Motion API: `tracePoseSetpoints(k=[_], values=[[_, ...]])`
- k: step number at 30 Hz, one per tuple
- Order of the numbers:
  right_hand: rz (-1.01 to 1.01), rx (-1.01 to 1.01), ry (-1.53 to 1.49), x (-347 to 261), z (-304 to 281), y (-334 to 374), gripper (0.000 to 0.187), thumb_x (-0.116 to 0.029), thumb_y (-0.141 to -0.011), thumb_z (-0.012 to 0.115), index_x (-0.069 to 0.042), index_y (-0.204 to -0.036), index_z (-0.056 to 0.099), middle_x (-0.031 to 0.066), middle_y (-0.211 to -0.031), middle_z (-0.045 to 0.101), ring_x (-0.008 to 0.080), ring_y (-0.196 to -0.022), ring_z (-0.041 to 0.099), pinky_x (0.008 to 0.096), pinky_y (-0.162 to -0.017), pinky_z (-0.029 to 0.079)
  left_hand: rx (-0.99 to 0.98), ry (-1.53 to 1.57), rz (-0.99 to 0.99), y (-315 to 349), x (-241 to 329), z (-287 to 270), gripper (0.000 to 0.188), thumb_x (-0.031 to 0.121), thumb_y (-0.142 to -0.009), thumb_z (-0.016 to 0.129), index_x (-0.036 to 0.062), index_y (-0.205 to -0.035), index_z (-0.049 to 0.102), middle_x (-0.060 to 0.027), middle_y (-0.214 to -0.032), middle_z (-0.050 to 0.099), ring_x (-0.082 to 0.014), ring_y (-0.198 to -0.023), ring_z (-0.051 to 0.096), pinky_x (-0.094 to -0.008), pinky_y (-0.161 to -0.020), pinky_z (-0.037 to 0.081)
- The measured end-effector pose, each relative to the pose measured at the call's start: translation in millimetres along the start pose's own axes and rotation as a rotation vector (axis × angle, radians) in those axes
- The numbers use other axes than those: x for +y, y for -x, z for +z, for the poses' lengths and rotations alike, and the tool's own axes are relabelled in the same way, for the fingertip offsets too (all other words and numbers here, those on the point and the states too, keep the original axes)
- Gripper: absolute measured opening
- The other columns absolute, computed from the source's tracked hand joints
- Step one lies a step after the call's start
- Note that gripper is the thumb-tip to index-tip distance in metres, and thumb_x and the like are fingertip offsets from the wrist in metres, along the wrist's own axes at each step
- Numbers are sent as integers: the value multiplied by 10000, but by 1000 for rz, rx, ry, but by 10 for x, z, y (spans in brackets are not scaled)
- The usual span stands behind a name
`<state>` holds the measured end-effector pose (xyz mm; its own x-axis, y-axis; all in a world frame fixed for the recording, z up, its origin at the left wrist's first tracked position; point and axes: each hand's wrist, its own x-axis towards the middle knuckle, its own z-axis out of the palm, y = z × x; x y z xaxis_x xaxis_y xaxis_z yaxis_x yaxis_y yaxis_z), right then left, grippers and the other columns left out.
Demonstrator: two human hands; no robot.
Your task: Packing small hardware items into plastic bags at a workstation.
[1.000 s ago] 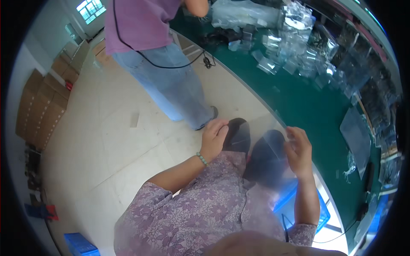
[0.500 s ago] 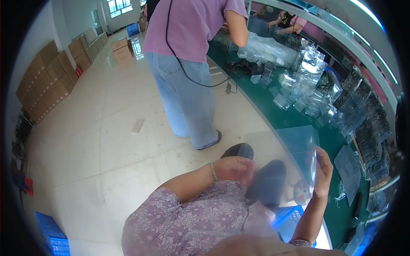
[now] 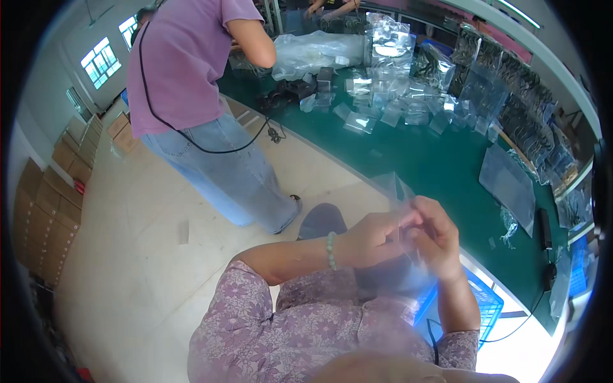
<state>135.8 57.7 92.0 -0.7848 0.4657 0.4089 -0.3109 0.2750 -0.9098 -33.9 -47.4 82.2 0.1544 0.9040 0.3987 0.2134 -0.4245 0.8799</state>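
Observation:
A thin clear plastic bag is held up over my lap, its far corner standing above my fingers. My right hand pinches it between thumb and curled fingers. My left hand, with a green bead bracelet on the wrist, meets the right one at the bag, fingers closed on the film. The fingertips are partly veiled by the plastic and blur. Both hands are just off the edge of the green table.
Many small clear packets and a large plastic bundle lie on the table. A flat clear sheet and black device are at right. A blue basket is below. A person in a purple shirt stands ahead.
My left hand has moved right to the bag and now meets my right hand. The bag is bunched between them rather than spread flat. My view has turned toward the table.

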Motion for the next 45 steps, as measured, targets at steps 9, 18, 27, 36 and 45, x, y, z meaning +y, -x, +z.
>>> tracePoseSetpoints(k=[9,18,27,36,45], values=[[-19,41,31,4,-335,-62,335,73,-821,696,-13,-1145,685,129,-1195,587,224,-1116,563,340,-975,459,265,166,-39,-45,-130,263,95,69,-971,618,34,-1056,596,-70,-964,651,-113,-905,653,-289,-810,531],[-112,-66,129,-12,-553,-144,113,11,-806,708,33,-916,707,107,-946,641,150,-806,606,271,-643,494,409,-417,131,-136,-68,296,137,16,-859,735,44,-968,657,-80,-860,697,-166,-745,691,-263,-664,556],[28,-94,154,-123,-796,-167,174,-16,-778,801,-31,-944,752,60,-890,666,153,-798,604,281,-674,462,481,-274,47,-232,-322,426,206,-12,-826,770,1,-985,640,-98,-866,705,-151,-654,684,-273,-605,576],[-5,-227,173,-85,-990,-335,123,-51,-777,798,-43,-891,755,58,-887,660,190,-850,589,320,-706,466,428,-74,71,-335,-587,425,149,-36,-906,678,-24,-1041,615,-169,-940,690,-224,-835,709,-324,-738,598],[91,-215,155,-124,-933,-376,183,-174,-796,721,6,-829,734,89,-848,653,255,-860,572,361,-743,448,442,632,-188,-406,-501,429,378,-69,-910,640,33,-1222,451,-223,-983,674,-281,-860,709,-411,-764,613]])
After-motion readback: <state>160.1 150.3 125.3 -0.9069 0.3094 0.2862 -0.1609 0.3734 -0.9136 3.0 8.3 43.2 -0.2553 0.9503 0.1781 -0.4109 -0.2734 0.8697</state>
